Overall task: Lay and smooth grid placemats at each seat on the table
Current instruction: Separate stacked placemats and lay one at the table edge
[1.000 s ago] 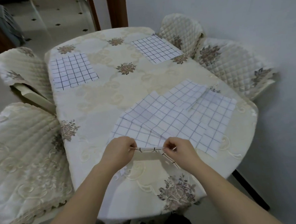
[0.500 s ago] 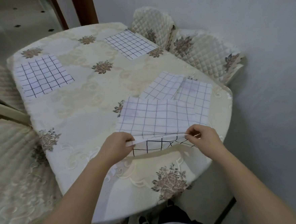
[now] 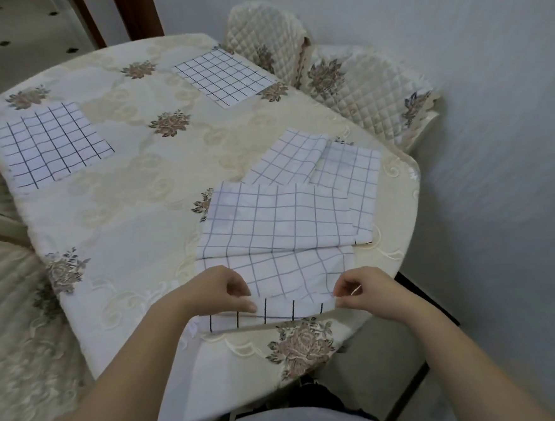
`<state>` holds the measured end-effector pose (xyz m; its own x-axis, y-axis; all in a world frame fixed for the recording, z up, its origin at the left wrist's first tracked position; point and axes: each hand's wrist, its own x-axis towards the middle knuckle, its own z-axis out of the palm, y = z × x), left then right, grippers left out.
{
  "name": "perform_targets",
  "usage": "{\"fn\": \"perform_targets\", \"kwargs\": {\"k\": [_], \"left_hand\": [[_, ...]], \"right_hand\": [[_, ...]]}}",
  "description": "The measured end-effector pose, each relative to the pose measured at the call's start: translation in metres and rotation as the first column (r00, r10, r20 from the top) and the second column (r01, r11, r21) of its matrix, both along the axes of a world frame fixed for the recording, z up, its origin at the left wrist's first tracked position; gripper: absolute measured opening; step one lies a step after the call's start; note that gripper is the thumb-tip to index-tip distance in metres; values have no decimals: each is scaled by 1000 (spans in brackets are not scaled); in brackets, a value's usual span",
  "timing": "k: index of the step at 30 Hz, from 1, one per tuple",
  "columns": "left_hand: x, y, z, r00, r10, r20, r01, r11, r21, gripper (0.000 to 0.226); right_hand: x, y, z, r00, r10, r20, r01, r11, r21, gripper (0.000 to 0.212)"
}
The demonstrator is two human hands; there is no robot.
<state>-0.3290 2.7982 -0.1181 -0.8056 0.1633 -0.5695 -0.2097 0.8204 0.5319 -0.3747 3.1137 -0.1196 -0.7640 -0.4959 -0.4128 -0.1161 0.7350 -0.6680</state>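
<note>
1. The left hand point(image 3: 221, 290) holds the near edge of the front placemat point(image 3: 290, 272). Its thumb and curled fingers are pinched together on the cloth toward the mat's 7 o'clock corner.
2. The right hand point(image 3: 364, 289) pinches the same edge at the 5 o'clock corner, thumb and forefinger closed on the cloth.
3. The front placemat lies at the 6 o'clock side of the table point(image 3: 131, 201). Its near edge is raised off the tablecloth, showing a strip with darker grid lines.
4. A second placemat point(image 3: 276, 217) overlaps it toward 12 o'clock. Beyond that, two folded placemats point(image 3: 349, 175) fan out toward 1 o'clock.
5. One flat placemat point(image 3: 51, 144) sits at the table's 10 o'clock. Another flat placemat point(image 3: 224, 76) sits at 12 o'clock, well apart from it.
6. Quilted chairs point(image 3: 359, 83) stand at 2 o'clock, beside the wall.
</note>
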Motion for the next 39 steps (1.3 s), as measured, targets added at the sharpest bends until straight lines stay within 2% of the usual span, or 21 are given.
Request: {"fn": "perform_targets", "kwargs": {"k": [1,3,5,7,9,11,13,15,17,21,25,28,32,36,39], "left_hand": [[-1,-1,4,999,46,21,-47,995,83,53],[-4,-3,10,976,210,53,-217,942,256,60],[-13,-9,10,888,452,82,-443,795,415,52],[-24,-15,6,733,679,49,-611,624,488,39],[-35,-22,0,604,794,-67,-706,572,418,26],[-47,-30,-8,535,830,-156,-777,556,294,18],[-57,-39,-18,505,851,-148,-820,526,227,36],[-66,-45,-25,476,873,-106,-846,488,215,45],[-73,-49,-30,438,895,-80,-868,444,221,44],[-85,-52,-34,415,910,-15,-880,406,245,36],[-90,-46,-35,393,919,-18,-887,385,255,5],[-88,-47,-35,366,929,-45,-887,363,285,8],[-78,-60,-36,287,955,-79,-897,297,326,17],[-63,-78,-33,170,983,-74,-906,185,381,14],[-48,-96,-31,91,995,-50,-905,103,413,16]], "right_hand": [[-2,1,1,1000,-17,24,18,999,-34,13],[-10,1,5,996,-64,63,71,992,-103,19],[-24,-1,8,983,-158,97,172,971,-164,20],[-44,-2,4,935,-336,113,353,909,-220,23],[-68,-3,-4,827,-544,143,562,790,-245,20],[-92,-4,-10,717,-668,199,697,687,-206,21],[-114,-8,-15,672,-704,228,738,662,-130,31],[-132,-14,-20,652,-721,233,746,665,-32,30],[-144,-22,-20,640,-737,219,743,666,68,20],[-160,-31,-29,627,-730,273,732,672,116,20],[-168,-33,-36,618,-733,283,734,667,124,23],[-174,-36,-38,683,-691,238,706,708,29,26],[-181,-52,-30,780,-614,119,625,775,-94,21],[-192,-86,-25,844,-532,65,535,828,-167,27],[-199,-116,-25,879,-475,42,474,860,-187,20]]}}
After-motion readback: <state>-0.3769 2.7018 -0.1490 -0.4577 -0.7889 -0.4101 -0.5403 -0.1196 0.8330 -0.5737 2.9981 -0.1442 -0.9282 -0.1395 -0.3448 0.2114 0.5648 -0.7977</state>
